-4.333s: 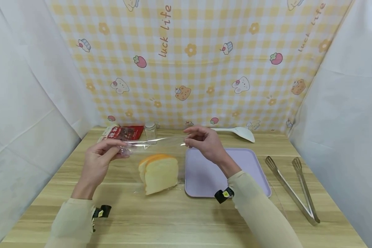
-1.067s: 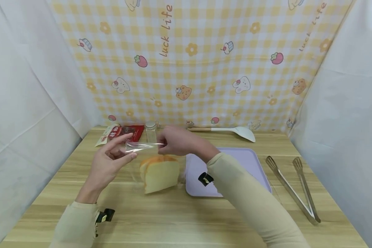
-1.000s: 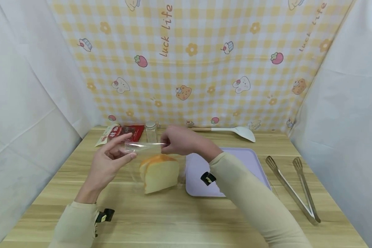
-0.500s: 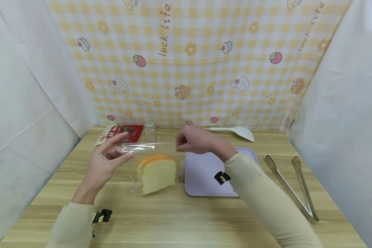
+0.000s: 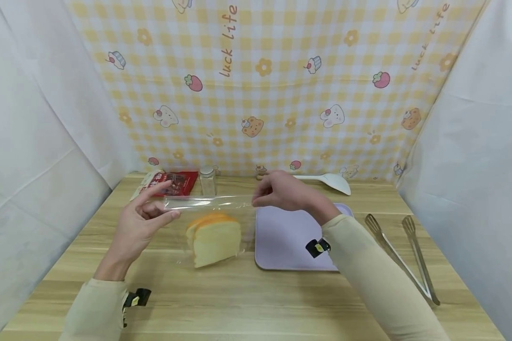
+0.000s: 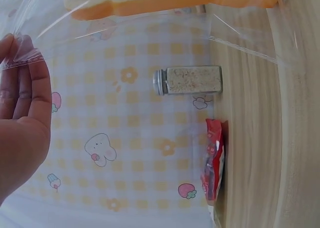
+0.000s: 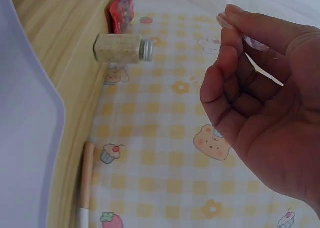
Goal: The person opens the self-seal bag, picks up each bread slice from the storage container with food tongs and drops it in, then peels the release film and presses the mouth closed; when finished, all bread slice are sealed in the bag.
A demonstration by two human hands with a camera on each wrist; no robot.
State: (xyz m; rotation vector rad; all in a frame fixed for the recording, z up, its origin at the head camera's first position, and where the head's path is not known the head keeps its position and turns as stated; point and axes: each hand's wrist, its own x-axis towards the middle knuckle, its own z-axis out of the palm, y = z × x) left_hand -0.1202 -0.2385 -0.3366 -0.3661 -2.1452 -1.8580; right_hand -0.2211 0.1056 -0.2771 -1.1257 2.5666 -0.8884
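Two slices of bread with golden crust stand inside a clear plastic bag, left of the tray in the head view. My left hand pinches the bag's top left corner between thumb and fingers. At the top right corner, my right hand pinches the film with thumb and index finger, the other fingers curled, as the right wrist view shows. The bag's top edge is stretched taut and folded flat between both hands. Crust and film also cross the top of the left wrist view, where the left fingertips grip the film.
A lilac tray lies right of the bag, partly under my right forearm. Metal tongs lie spread at the far right. Behind are a white spatula, a shaker jar and a red snack packet.
My right hand has slid right along the bag's top edge, from near the middle to the right corner, and the film is stretched wider. The left hand has shifted slightly left with the bread.
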